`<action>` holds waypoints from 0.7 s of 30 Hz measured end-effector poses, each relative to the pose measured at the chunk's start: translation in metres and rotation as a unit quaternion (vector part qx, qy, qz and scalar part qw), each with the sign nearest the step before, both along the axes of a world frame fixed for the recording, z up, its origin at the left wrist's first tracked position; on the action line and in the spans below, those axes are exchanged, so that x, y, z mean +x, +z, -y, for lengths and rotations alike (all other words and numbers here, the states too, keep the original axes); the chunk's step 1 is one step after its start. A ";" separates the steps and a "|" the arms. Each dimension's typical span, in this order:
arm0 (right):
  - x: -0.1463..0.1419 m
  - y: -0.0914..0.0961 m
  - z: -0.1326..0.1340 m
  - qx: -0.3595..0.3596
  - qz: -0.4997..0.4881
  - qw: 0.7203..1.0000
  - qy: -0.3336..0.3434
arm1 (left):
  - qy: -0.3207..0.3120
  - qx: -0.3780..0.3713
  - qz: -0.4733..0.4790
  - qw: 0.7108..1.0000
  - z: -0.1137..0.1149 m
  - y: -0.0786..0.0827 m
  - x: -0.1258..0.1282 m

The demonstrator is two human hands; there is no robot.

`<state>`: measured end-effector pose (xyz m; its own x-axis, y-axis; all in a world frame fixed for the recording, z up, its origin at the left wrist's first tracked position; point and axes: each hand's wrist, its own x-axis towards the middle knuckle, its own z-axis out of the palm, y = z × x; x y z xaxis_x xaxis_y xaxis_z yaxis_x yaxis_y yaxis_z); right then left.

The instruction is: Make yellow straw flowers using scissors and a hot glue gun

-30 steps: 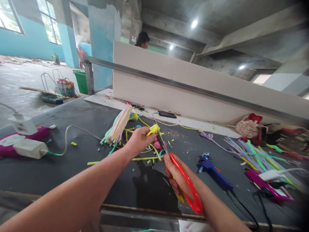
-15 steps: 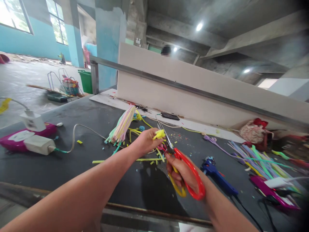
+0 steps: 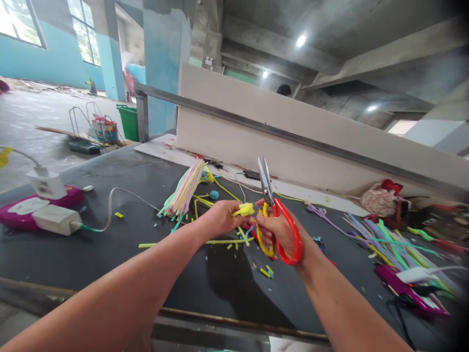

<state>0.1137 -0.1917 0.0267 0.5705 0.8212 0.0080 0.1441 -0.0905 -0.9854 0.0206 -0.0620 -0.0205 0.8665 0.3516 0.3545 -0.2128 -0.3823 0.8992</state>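
Note:
My left hand pinches a small bunch of yellow pipe cleaner pieces between thumb and fingers, over the middle of the dark table. Close on its right, my right hand is wrapped round scissors with red and yellow handles. The blades point up and away from me, nearly closed, clear of the yellow bunch. My right fingertips are very near the bunch; whether they touch it I cannot tell. Short yellow offcuts lie below my hands. A long yellow-green pipe cleaner lies under my left wrist.
A bundle of pastel pipe cleaners stands at left, and more pipe cleaners lie at right. A blue tool is mostly behind my right forearm. Magenta power strips with cables sit at both sides. A phone lies by the white board.
My right hand has moved up, swinging the scissors upright and away from the yellow bunch. My left hand has barely shifted. My right forearm now covers most of the blue tool.

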 end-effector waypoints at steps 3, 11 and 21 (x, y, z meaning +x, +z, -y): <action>0.003 -0.001 0.007 0.001 -0.023 1.000 -0.017 | 0.019 -0.006 0.001 1.000 -0.003 0.003 -0.003; -0.022 -0.025 0.044 -0.134 -0.114 0.984 -0.014 | 0.152 -0.075 0.049 0.984 -0.011 -0.001 0.000; -0.034 -0.029 0.034 -0.189 -0.023 0.981 -0.031 | 0.148 -0.036 0.053 0.987 -0.010 -0.001 0.000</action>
